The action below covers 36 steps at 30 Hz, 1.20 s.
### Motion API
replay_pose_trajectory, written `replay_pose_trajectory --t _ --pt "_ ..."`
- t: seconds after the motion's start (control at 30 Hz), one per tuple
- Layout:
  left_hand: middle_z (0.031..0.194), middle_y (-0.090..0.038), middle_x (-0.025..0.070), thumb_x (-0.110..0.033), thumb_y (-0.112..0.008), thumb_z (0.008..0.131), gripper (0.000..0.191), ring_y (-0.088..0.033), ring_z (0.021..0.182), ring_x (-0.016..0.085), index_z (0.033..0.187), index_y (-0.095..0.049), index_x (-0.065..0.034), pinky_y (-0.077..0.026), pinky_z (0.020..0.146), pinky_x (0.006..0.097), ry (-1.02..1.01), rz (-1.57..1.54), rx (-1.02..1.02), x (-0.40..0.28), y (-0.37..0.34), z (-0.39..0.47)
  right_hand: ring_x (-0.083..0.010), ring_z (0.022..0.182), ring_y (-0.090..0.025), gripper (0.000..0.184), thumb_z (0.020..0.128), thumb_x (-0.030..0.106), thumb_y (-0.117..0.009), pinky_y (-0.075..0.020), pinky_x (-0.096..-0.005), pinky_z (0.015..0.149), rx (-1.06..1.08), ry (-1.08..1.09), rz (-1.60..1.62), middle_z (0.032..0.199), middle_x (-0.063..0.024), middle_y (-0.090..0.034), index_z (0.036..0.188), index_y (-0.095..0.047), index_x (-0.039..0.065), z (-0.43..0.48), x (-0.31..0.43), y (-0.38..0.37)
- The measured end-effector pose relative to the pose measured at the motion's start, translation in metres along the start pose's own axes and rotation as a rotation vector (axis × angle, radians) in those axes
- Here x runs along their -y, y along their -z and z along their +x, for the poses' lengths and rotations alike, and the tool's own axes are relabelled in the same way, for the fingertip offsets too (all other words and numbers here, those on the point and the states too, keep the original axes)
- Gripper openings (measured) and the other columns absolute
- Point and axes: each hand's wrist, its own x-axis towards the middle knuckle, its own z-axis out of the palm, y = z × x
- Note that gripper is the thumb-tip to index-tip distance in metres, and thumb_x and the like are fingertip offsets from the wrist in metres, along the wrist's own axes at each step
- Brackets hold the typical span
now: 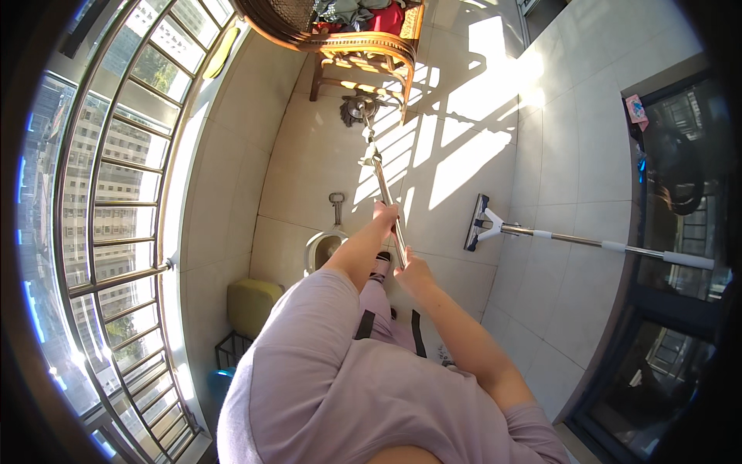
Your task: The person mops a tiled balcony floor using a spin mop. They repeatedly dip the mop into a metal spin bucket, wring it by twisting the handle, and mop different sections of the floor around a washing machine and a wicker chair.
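Observation:
A mop with a metal pole (383, 181) slants away from me over the tiled floor. Around that pole, about halfway along, my left hand (385, 216) is closed. Lower and nearer to my body, my right hand (413, 272) grips the pole's near end. The mop head (352, 112), dark strands under a round metal disc, lies on the floor at the front legs of a rattan chair (359, 43). Sunlight falls in bright patches on the floor (464, 174) right of the pole. My slippered foot (381, 264) shows beside my left forearm.
A bucket (311, 255), partly hidden by my left arm, stands near a metal-handled item (337, 206). A sponge mop (478, 223) leans at right. Clothes (359, 14) lie on the chair. A yellow-green stool (250, 304) and a black crate (232, 351) line the left wall, below barred windows (124, 203).

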Motion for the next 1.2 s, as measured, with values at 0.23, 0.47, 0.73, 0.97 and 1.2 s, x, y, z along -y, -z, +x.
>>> replay_pose_trajectory --t 0.23,0.47,0.73,0.97,1.2 --pt "0.070 -0.057 0.0153 -0.024 -0.053 0.088 0.032 -0.058 0.049 0.023 0.099 -0.041 0.0039 -0.045 0.038 0.0346 0.121 0.084 0.022 0.025 0.014 0.008 -0.0393 0.087 -0.061 0.065 0.079 0.015 -0.056 -0.0496 -0.0449 0.076 0.172 -0.074 -0.115 0.096 -0.0268 -0.061 0.137 -0.032 -0.001 -0.013 -0.013 0.009" --pt "0.090 -0.055 0.0141 -0.012 -0.053 0.086 0.024 -0.065 0.071 0.032 0.102 -0.040 0.0013 -0.059 0.061 0.0434 0.589 -0.135 0.325 0.123 -0.119 -0.140 -0.0353 0.080 -0.062 0.045 0.070 0.012 -0.059 -0.0481 -0.0420 0.071 -0.214 -0.289 -0.103 0.087 -0.0183 -0.064 0.115 -0.061 0.012 -0.200 -0.122 0.110" --pt "0.084 -0.053 0.0152 -0.003 -0.052 0.087 0.012 -0.063 0.079 0.035 0.094 -0.044 0.0024 -0.056 0.072 0.0495 0.954 0.062 0.843 0.152 -0.213 -0.268 -0.0226 0.085 -0.064 0.044 0.072 0.012 -0.065 -0.0484 -0.0291 0.075 -0.284 -0.772 0.258 0.097 -0.0159 -0.065 0.115 -0.061 0.005 -0.359 -0.128 0.146" --pt "0.078 -0.057 0.0160 0.000 -0.055 0.080 0.019 -0.065 0.070 0.028 0.096 -0.045 0.0034 -0.056 0.055 0.0411 0.489 0.327 0.674 0.090 -0.297 -0.173 -0.0107 0.084 -0.059 0.053 0.078 0.016 -0.067 -0.0459 -0.0245 0.075 -0.307 -0.559 1.059 0.098 -0.0036 -0.064 0.128 -0.051 0.004 -0.235 -0.201 0.138" --pt "0.072 -0.053 0.0106 -0.011 -0.057 0.083 0.021 -0.055 0.057 0.019 0.092 -0.046 0.0043 -0.046 0.047 0.0328 -0.080 0.229 0.354 -0.050 -0.394 -0.039 -0.0151 0.044 -0.051 0.051 0.080 0.009 -0.053 -0.0403 -0.0313 0.036 -0.082 -0.206 0.827 0.064 -0.0067 -0.052 0.129 -0.040 0.002 0.049 -0.248 0.260"
